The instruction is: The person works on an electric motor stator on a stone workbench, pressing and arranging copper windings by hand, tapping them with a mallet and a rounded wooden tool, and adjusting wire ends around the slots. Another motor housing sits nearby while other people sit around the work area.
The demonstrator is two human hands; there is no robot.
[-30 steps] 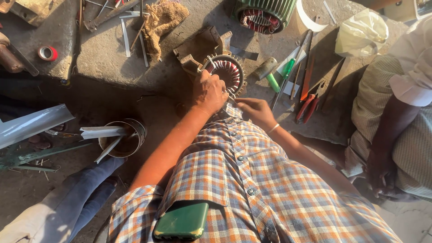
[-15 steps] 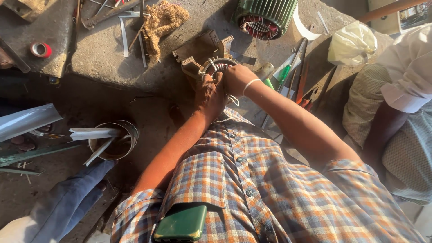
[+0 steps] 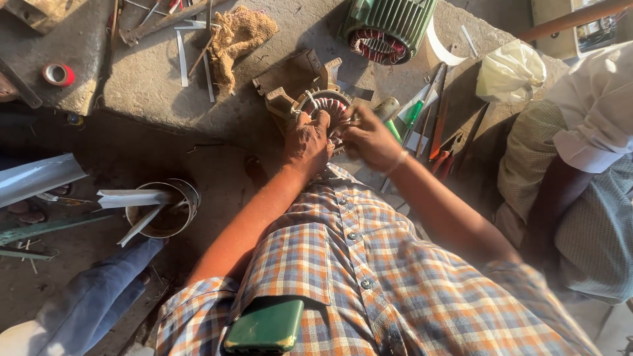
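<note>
A round motor stator [image 3: 326,104] with red and white windings sits on the concrete slab [image 3: 151,79] in front of me. My left hand [image 3: 306,142] rests on its near left rim, fingers curled over the windings. My right hand [image 3: 370,137] is at its right side, fingers pinched at the windings; what they pinch is too small to tell. Both hands cover the stator's near half.
A green finned motor housing [image 3: 389,26] stands behind. Screwdrivers and red-handled pliers [image 3: 440,135] lie to the right, beside a seated person [image 3: 580,171]. A burlap rag [image 3: 241,36], a red tape roll [image 3: 58,74] and a metal tin [image 3: 165,209] with strips are left.
My right hand rose from my lap to the stator's right side. My left hand stayed on the stator. The view shifted slightly.
</note>
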